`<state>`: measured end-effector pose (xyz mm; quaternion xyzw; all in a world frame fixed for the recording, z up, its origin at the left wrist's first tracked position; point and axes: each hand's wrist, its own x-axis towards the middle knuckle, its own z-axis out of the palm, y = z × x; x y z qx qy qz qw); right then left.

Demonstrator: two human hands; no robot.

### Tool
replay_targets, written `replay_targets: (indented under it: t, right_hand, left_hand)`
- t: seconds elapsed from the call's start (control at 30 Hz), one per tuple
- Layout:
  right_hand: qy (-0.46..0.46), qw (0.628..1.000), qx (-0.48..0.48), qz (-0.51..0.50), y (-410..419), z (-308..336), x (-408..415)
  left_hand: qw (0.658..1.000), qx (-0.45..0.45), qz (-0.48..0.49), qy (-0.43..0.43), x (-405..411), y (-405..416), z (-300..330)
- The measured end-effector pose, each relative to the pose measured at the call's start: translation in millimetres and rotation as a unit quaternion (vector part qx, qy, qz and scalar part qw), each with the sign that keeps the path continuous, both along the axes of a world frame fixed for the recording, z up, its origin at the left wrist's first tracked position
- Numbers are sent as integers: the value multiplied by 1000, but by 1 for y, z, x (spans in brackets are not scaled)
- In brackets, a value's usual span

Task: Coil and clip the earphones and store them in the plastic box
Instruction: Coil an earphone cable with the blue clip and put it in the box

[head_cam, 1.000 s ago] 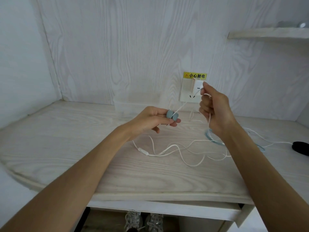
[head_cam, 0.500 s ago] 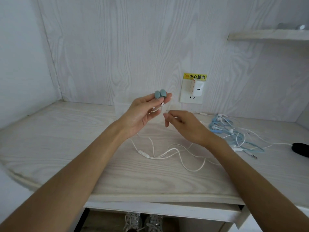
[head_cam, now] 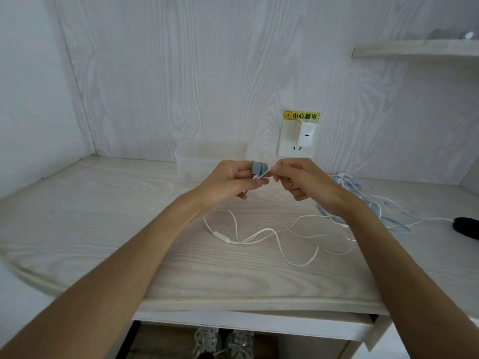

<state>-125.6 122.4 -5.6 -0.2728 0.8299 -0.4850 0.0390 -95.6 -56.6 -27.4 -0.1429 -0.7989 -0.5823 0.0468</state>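
Observation:
My left hand (head_cam: 228, 183) holds a small grey-blue clip (head_cam: 259, 167) between thumb and fingers, above the desk. Touching it from the right, my right hand (head_cam: 303, 181) pinches the white earphone cable (head_cam: 261, 233) right at the clip. The rest of that cable hangs down and lies in loose loops on the desk, its inline remote on the left. A clear plastic box (head_cam: 207, 158) stands open against the back wall, just behind my left hand.
A tangle of blue and white earphones (head_cam: 368, 200) lies to the right of my right hand. A black object (head_cam: 466, 228) sits at the desk's right edge. A white charger (head_cam: 305, 134) is plugged into the wall socket. A shelf (head_cam: 414, 49) juts out upper right.
My left hand came down with the clip and turned inward. My right hand rose from the desk to meet it and now pinches the cable at the clip.

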Motion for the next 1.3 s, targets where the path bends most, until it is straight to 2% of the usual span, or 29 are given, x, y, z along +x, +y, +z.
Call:
replay_targets:
  t: [0.07,0.13,0.27,0.33,0.43,0.53,0.63,0.73,0.87,1.0,1.3]
  right_hand:
    - [-34,999,-23,12,4,4,0]
    - [-19,999,-31,13,6,4,0]
    - [122,992,2,-39,6,-2,-8]
    - [163,985,2,-55,5,-6,-13]
    - [161,986,-15,-47,-1,-13,-18]
    - [184,982,-11,-27,-11,-25,-18]
    - [241,967,50,-66,-19,-30,-13]
    - [257,959,103,-54,-24,-34,-8]
    - [250,956,150,-13,-24,-31,-2]
    - [239,960,137,-39,-14,-16,0]
    - [124,991,-21,-36,-3,-2,-1]
  left_hand:
    - [1000,-10,4,0,1,1,0]
    - [1000,-21,-2,-9,3,2,1]
    - [997,-42,-47,-50,7,5,3]
    - [992,-37,-92,-79,9,6,6]
    - [981,46,-151,-115,11,5,12]
    - [968,157,-158,-119,9,4,13]
    - [964,233,-95,-85,2,3,9]
    - [966,255,-8,-47,-5,0,4]
    - [979,200,41,-3,-8,-1,-2]
    - [992,103,64,25,-6,1,-1]
    - [1000,-12,-14,-6,3,7,1]
